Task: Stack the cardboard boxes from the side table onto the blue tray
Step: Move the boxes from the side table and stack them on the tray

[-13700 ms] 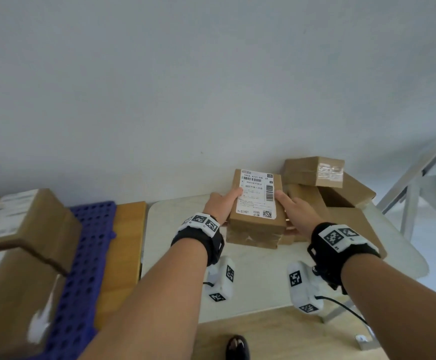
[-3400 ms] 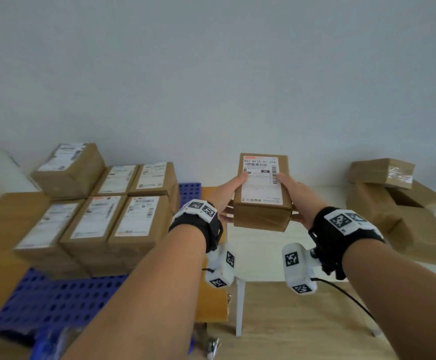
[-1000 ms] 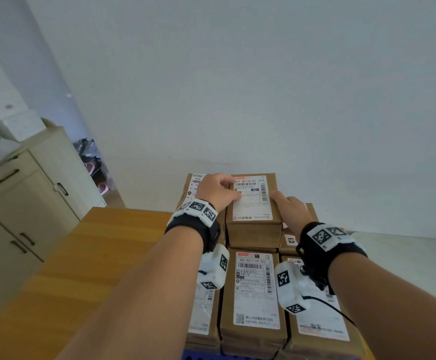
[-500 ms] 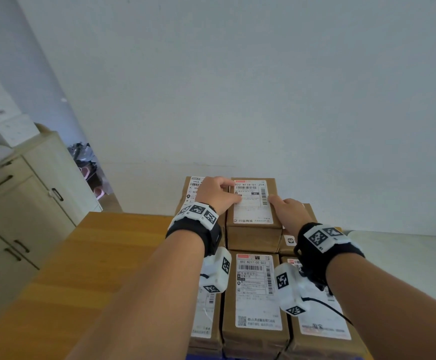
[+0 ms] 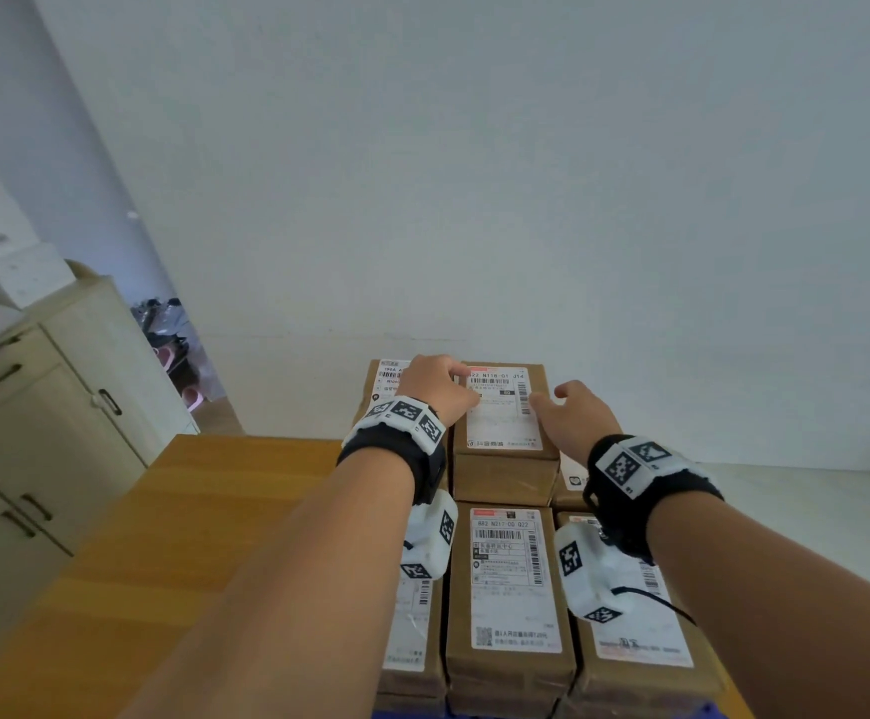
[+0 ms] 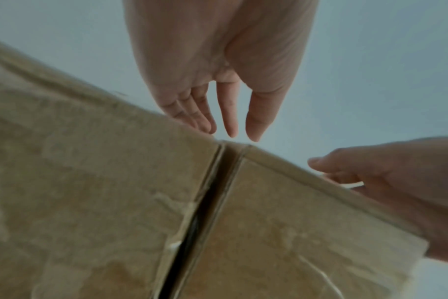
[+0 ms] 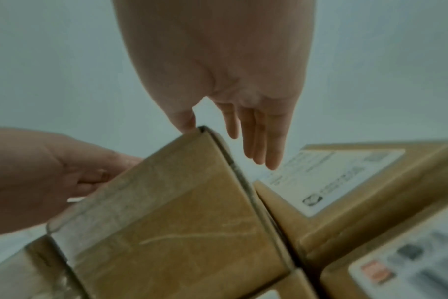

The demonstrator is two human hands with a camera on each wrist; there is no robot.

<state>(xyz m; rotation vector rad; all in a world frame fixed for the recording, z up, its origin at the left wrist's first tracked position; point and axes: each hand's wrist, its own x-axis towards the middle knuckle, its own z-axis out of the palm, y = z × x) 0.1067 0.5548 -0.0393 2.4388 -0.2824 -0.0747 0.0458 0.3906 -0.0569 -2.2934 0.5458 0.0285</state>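
A labelled cardboard box (image 5: 501, 477) sits in the upper layer at the back of the stack, beside another upper box (image 5: 388, 378) on its left. My left hand (image 5: 448, 378) hovers at the seam between the two, fingers (image 6: 230, 121) straight and gripping nothing. My right hand (image 5: 562, 402) is at the box's right top edge, fingers (image 7: 258, 145) straight, thumb touching the edge. The wrist views show the same box (image 6: 281, 232) (image 7: 179, 232). Lower labelled boxes (image 5: 510, 589) fill the front row. Only a sliver of the blue tray (image 5: 705, 712) shows under the stack.
The stack stands on a wooden table (image 5: 189, 537), close to the pale wall. A cream cabinet (image 5: 33, 433) with drawers and doors stands at the left. The white side table (image 5: 811, 511) runs off to the right. A lower box (image 7: 345, 182) lies right of the placed one.
The box was carried from the side table to the stack and set down at the back. Both hands have since loosened from its sides; the right hand has drawn slightly away.
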